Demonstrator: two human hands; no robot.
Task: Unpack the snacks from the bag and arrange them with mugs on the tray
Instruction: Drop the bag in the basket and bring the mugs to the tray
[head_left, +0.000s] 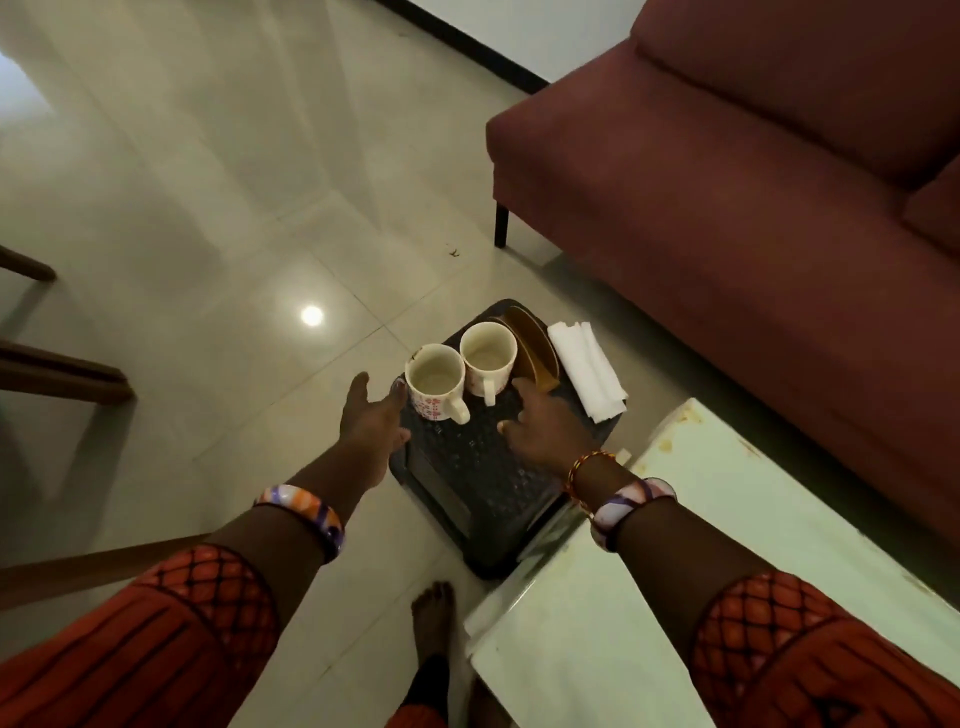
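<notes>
two mugs sit on the dark tray with napkins, no snacks or bag showing yet, left hand and right hand both reaching in loose and holding nothing.

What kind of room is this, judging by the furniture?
Probably a home living room: a maroon sofa, a tiled floor, and two mugs on a dark stool nearby.

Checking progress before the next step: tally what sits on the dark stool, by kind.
Mugs: 2, nearer and farther
Brown tray propped on edge: 1
Folded white napkins, one stack: 1
Total: 4
</notes>
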